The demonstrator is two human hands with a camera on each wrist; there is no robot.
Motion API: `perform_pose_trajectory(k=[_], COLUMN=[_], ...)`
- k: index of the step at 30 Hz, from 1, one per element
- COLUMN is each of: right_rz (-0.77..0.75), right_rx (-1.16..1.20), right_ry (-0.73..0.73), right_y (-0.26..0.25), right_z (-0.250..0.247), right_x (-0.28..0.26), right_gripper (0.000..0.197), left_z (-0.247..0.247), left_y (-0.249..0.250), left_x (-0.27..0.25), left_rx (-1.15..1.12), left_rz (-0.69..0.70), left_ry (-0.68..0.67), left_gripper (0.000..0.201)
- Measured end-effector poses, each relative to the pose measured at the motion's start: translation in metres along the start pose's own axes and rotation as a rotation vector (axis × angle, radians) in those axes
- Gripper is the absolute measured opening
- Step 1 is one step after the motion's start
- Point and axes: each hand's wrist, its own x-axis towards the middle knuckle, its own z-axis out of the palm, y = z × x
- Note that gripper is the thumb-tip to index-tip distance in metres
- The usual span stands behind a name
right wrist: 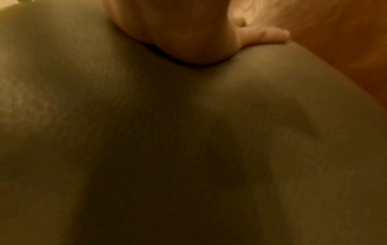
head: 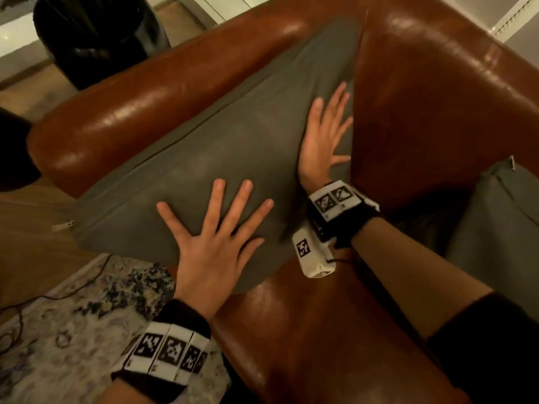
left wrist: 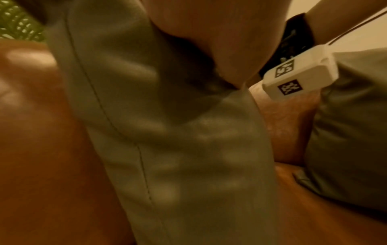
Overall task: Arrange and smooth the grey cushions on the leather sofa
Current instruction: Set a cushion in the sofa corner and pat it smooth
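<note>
A large grey cushion (head: 221,147) leans against the armrest of the brown leather sofa (head: 431,106), a zip pull at its lower left corner. My left hand (head: 213,237) lies flat on the cushion's near end with fingers spread. My right hand (head: 323,135) presses flat on its right side, close to the sofa back. The left wrist view shows the cushion's seam (left wrist: 142,159) and the heel of my left hand (left wrist: 209,33). The right wrist view is filled by the grey cushion (right wrist: 188,140), with my right hand (right wrist: 188,33) resting on it.
A second grey cushion (head: 501,228) sits at the right on the sofa seat (head: 320,330). A patterned rug (head: 73,330) with loose cables covers the floor at lower left. A dark round pot (head: 93,33) stands beyond the armrest.
</note>
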Motion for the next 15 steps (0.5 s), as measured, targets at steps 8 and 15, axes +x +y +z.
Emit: perform_pose_trajectory(k=[8, 15], right_rz=[-0.225, -0.184], right_rx=[-0.330, -0.432], right_ry=[-0.106, -0.068], right_y=[0.061, 0.092], right_z=[-0.016, -0.048], right_x=[-0.058, -0.067], right_gripper=[0.060, 0.062], left_z=[0.021, 0.018], left_y=[-0.001, 0.028], left_x=[-0.004, -0.026], left_rx=[0.010, -0.039], left_rz=[0.006, 0.151], left_ry=[-0.020, 0.058], left_gripper=[0.060, 0.065])
